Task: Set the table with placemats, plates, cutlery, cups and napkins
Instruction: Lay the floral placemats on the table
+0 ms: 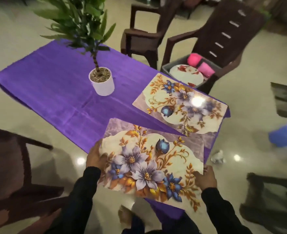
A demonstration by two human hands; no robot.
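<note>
On the purple table [54, 92] — 2 placemats, the near placemat [149, 166] gripped by left hand [95, 157] and right hand [207, 179].

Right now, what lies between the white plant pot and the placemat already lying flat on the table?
Nothing: in the head view only bare purple tablecloth lies between the white plant pot and the laid placemat.

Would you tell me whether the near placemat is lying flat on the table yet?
Not yet: both hands hold the near placemat by its side edges, part overhanging the table.
</note>
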